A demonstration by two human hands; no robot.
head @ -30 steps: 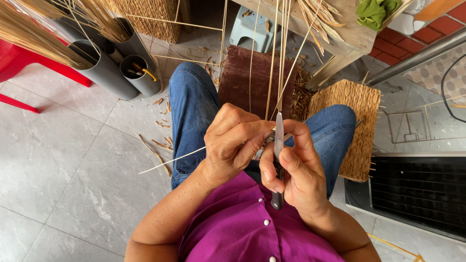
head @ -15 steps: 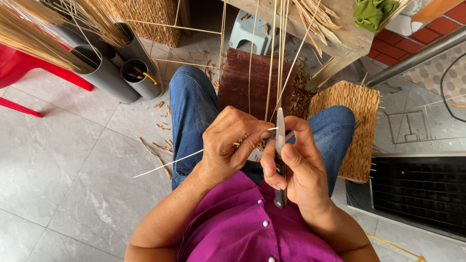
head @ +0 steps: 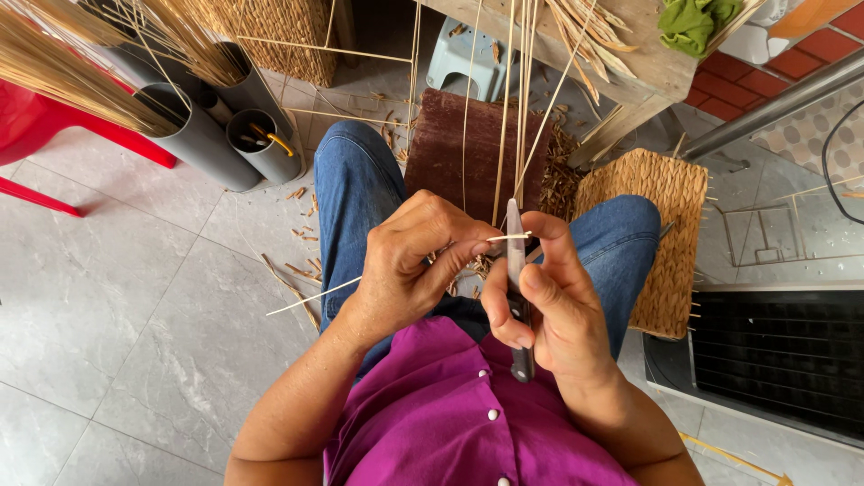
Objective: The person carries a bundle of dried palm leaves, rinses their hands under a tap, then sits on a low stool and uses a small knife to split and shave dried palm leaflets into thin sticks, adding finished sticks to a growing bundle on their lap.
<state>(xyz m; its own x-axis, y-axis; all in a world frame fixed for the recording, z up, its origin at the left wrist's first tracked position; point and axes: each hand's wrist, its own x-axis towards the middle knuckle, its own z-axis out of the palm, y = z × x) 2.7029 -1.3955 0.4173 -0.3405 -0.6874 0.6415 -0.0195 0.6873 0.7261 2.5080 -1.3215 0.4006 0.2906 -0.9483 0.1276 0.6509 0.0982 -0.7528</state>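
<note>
Left hand (head: 409, 270) pinches a thin strip (head: 396, 266), right hand (head: 549, 301) grips a knife (head: 516, 270), beside a woven mat (head: 661, 234).

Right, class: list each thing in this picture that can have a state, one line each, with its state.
Left hand: closed, pinching the thin straw strip.
Right hand: closed round the knife, blade pointing up against the strip.
Grey tubes: upright, open-topped, stalks standing in some.
Woven mat: leaning at the right knee.
Green cloth: crumpled on the wooden bench.

Floor (head: 117, 342): grey tiles, littered with straw scraps. Red chair (head: 36, 126) at left. Wooden desk (head: 648, 63) above. Red brick wall (head: 765, 63) at upper right.
</note>
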